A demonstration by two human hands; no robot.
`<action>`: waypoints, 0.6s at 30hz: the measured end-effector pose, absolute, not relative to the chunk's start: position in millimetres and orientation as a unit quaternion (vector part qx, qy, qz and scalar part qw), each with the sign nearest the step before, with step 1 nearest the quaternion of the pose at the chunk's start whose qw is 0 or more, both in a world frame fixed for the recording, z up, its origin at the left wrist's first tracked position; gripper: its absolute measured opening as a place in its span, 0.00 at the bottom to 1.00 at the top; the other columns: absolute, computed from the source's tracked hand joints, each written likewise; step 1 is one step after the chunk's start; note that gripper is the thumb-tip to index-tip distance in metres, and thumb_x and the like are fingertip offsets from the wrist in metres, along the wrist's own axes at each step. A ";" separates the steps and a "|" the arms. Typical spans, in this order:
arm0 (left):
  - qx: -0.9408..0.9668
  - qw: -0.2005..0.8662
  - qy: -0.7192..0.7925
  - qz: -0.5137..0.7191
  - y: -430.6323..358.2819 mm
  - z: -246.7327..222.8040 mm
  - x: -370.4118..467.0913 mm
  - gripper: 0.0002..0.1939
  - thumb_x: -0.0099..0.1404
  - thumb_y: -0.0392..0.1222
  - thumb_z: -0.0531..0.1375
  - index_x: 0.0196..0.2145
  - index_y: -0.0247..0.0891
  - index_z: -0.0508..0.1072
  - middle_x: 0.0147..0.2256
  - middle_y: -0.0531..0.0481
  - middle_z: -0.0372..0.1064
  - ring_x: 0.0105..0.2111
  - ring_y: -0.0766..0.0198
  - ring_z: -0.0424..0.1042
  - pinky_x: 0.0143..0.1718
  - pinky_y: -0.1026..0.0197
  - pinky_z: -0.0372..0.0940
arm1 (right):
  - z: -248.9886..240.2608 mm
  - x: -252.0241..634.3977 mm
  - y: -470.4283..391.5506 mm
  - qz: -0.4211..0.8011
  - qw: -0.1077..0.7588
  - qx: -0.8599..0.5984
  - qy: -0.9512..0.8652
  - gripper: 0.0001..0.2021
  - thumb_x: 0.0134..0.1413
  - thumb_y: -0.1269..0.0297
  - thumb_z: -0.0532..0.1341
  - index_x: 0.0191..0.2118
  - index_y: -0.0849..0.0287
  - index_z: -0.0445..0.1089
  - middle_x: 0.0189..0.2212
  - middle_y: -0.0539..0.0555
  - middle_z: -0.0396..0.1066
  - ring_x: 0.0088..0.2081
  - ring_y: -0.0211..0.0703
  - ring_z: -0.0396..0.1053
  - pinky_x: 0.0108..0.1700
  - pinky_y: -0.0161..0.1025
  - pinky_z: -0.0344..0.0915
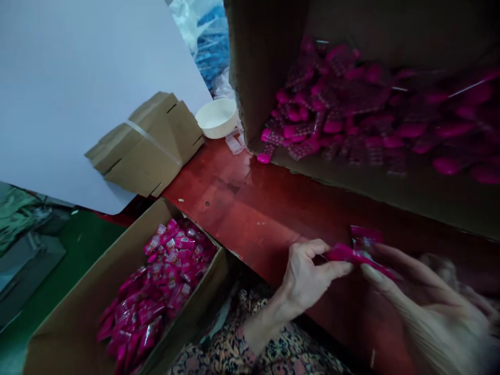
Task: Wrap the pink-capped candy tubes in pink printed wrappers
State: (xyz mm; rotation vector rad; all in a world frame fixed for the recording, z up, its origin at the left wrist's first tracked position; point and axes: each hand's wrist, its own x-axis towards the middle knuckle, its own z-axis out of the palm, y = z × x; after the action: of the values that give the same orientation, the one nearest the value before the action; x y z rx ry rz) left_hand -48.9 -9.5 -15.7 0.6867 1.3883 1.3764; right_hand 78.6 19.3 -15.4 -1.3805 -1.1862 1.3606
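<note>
Over the flat red worktop (230, 224), the left hand (302, 276) and right hand (433, 307) narrowly pinch a slim, magenta, apparently plastic packet (342, 253); likely light, pliable, slippery, it suits a fingertip grip at 2 ends.

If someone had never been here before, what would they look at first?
Probably the bright pink heap in the upper box, at the top right, and the pink packets in the lower box, at the bottom left. Next might come the left hand and right hand, at the lower right, holding a small pink piece over the red table.
</note>
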 end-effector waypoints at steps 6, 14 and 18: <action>0.246 0.548 0.519 0.608 -10.3 -14.5 -57.6 0.13 0.46 0.36 0.67 0.33 0.36 0.77 0.29 0.51 0.72 0.29 0.65 0.66 0.35 0.62 0.60 | -15.9 63.7 12.3 0.475 0.448 -0.596 -0.467 0.06 0.42 0.61 0.66 0.31 0.51 0.75 0.28 0.50 0.74 0.27 0.43 0.70 0.27 0.39 0.72; 0.019 0.621 0.417 0.663 0.9 -11.6 -43.9 0.15 0.40 0.35 0.70 0.30 0.37 0.77 0.28 0.51 0.75 0.30 0.66 0.70 0.38 0.63 0.62 | -23.9 45.3 12.2 0.493 0.469 -0.589 -0.435 0.11 0.44 0.58 0.65 0.31 0.60 0.76 0.26 0.53 0.76 0.27 0.42 0.70 0.30 0.36 0.68; 0.033 0.603 0.437 0.667 10.4 -7.9 -34.5 0.07 0.49 0.38 0.66 0.28 0.33 0.77 0.26 0.49 0.74 0.29 0.66 0.69 0.39 0.63 0.62 | -26.3 40.5 17.0 0.466 0.477 -0.583 -0.463 0.13 0.49 0.58 0.61 0.35 0.61 0.76 0.28 0.54 0.76 0.28 0.42 0.70 0.31 0.35 0.68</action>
State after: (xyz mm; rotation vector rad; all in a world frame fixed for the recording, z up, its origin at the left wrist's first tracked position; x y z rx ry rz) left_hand -34.5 10.4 -7.9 0.0760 1.0128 1.5437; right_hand 40.5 17.0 -26.3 -1.4242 -1.1310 1.1394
